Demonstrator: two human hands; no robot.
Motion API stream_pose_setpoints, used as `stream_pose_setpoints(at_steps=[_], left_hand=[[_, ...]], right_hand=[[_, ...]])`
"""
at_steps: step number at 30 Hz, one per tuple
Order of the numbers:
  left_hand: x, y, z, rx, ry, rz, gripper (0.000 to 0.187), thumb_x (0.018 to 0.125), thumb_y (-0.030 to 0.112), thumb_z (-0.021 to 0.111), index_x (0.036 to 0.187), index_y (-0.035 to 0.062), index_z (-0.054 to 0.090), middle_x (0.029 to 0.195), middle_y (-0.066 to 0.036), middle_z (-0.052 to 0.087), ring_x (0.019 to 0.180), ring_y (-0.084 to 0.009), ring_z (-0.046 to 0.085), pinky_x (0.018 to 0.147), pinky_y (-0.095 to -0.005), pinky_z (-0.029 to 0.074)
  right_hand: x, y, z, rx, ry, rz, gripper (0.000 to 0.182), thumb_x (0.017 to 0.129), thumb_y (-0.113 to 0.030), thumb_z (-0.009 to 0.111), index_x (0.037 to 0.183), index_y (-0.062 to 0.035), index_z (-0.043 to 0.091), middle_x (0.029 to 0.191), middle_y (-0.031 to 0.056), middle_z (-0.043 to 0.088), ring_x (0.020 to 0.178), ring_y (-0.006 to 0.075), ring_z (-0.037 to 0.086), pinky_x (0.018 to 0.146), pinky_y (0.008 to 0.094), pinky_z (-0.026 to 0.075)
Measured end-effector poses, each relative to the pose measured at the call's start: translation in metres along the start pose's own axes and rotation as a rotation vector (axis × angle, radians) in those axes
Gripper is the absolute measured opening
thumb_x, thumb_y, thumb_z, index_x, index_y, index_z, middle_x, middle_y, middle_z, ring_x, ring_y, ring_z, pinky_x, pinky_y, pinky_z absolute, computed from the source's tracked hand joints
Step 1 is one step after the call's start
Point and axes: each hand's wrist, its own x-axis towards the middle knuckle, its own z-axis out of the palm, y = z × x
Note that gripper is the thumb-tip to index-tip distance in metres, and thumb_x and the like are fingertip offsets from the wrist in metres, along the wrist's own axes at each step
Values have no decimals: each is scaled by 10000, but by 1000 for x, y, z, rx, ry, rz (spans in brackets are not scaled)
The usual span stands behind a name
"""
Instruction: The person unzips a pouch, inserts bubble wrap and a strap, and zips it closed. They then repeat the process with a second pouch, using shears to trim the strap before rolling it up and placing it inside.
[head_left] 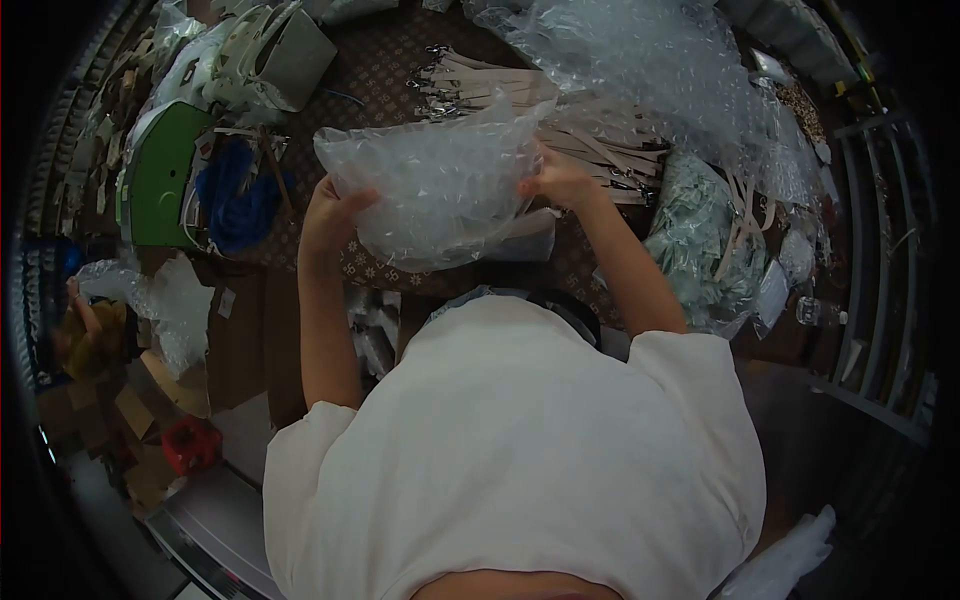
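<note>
A sheet of clear bubble wrap point(440, 190) is stretched between my two hands, above the brown patterned table cover point(385, 65). My left hand point(333, 208) pinches its left edge, thumb on top. At the opposite edge my right hand point(560, 180) grips it, thumb also showing. Whether anything lies inside the wrap I cannot make out. Just behind it are beige straps with metal clasps point(480, 88), and more beige straps point(600, 150) lie close to my right hand.
A large heap of bubble wrap point(640, 60) covers the back right. Pale green packets in a clear bag point(700, 230) lie at right. To the left are a green bag-shaped piece point(160, 175), a blue bundle point(240, 200) and pale bags point(290, 60). Cardboard boxes point(140, 410) stand lower left.
</note>
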Motion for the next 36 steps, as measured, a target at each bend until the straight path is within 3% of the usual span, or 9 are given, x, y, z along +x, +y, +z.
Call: stream_pose_setpoints(at_steps=[9,13,16,19,20,23,26,29,36], left_hand=[[14,11,26,221,423,114,289,675,104,738,914,2,611,835,-64,632,713,-126,597,668,-259,476],[10,-6,78,197,439,286,268,694,126,738,900,5,617,823,-50,627,726,-99,578,673,-243,463],[-19,-45,72,402,94,186,225,704,96,721,876,3,609,838,-51,627,772,-118,569,717,-255,451],[-38,-49,37,327,-323,110,291,633,66,722,893,4,608,961,-108,619,913,-203,585,842,-344,438],[-35,-47,29,547,-559,479,337,581,78,704,902,19,615,1047,-113,597,1038,-229,551,957,-432,359],[-58,-30,40,872,-623,177,372,554,106,693,908,39,603,1057,-95,595,1091,-233,519,1029,-477,246],[-47,-41,31,1038,-669,205,443,560,144,701,976,54,580,1044,-76,597,1067,-254,526,1067,-476,141],[-31,-27,42,1214,-815,-61,545,570,166,708,1080,71,543,1045,-90,591,1048,-270,526,1072,-479,109],[-50,-30,33,702,-506,1,457,599,102,723,1027,60,568,955,-54,624,946,-219,582,1053,-473,176]], right_hand=[[-35,22,35,-306,560,-296,437,655,-44,734,1049,2,550,1026,68,577,886,128,555,770,251,455],[-53,23,51,-35,505,-371,331,664,-53,726,964,-10,594,944,58,607,848,115,558,725,258,466],[-67,5,70,-457,508,-454,267,643,-44,715,888,-34,610,881,57,625,798,145,589,694,275,475],[-91,-8,73,-863,171,-403,221,585,-53,699,768,-69,574,894,68,623,811,257,585,726,326,469],[-96,-10,73,-857,184,-395,221,585,-53,699,768,-69,574,894,68,623,811,257,585,726,326,469],[-98,-10,72,-965,-74,-396,205,578,-37,681,732,-56,547,901,44,618,818,225,591,711,313,458],[-81,-4,71,-980,-179,-445,201,589,-24,657,744,-55,534,878,42,607,798,234,588,682,325,458],[-69,-8,70,-1184,-328,-89,309,578,52,617,860,-53,546,849,69,587,856,287,569,691,346,457],[-74,-21,66,-989,-377,89,406,595,71,606,980,-18,513,937,140,547,920,316,531,755,349,443]])
